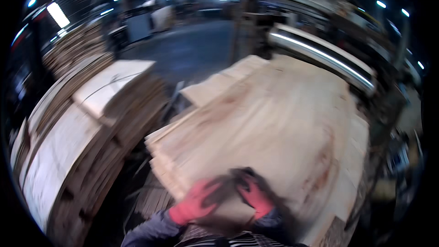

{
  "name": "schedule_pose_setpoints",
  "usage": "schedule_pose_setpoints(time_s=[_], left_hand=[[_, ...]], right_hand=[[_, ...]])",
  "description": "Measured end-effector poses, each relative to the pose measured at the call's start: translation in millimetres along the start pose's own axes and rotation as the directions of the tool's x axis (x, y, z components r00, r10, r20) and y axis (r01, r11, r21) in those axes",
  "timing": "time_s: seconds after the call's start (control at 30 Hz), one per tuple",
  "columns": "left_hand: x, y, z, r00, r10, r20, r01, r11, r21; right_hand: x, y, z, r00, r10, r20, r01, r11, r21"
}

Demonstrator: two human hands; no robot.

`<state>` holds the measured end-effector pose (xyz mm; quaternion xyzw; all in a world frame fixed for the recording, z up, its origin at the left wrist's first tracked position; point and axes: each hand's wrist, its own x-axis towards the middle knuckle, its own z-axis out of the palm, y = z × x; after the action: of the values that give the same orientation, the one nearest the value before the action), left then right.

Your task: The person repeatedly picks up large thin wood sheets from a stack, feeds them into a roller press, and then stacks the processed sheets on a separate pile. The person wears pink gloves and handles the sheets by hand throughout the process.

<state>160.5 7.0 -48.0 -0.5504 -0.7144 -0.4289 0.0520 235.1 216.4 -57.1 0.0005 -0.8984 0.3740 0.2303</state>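
Both my hands wear red gloves with dark finger areas and are smeared by motion. My left hand [199, 201] and my right hand [254, 195] are close together in front of my body, over the near edge of a wide stack of pale wood veneer sheets [265, 123]. Their dark fingertips point toward each other. Whether they touch one another, or hold anything, the blur hides. The top sheet is light tan with brown streaks, and layered edges show along the stack's left side.
Beyond the stack stands a machine with a long shiny roller [322, 57]. To the left are tall piles of veneer sheets [61, 148], with a narrow gap between them and the wide stack. Grey floor [196, 48] extends behind. Cluttered items lie at the far right.
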Motion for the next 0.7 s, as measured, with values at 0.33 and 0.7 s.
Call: schedule_pose_setpoints(time_s=[0.33, 0.7], left_hand=[[-18, -24, 50, 0.986, -0.023, 0.164, -0.028, 0.952, 0.303], [-17, -23, 50, 0.994, 0.039, 0.098, -0.065, 0.960, 0.272]], right_hand=[[2, -6, -2, 0.995, -0.096, 0.013, 0.097, 0.987, -0.125], [1, -14, 0, 0.995, 0.003, 0.095, -0.001, 1.000, -0.029]])
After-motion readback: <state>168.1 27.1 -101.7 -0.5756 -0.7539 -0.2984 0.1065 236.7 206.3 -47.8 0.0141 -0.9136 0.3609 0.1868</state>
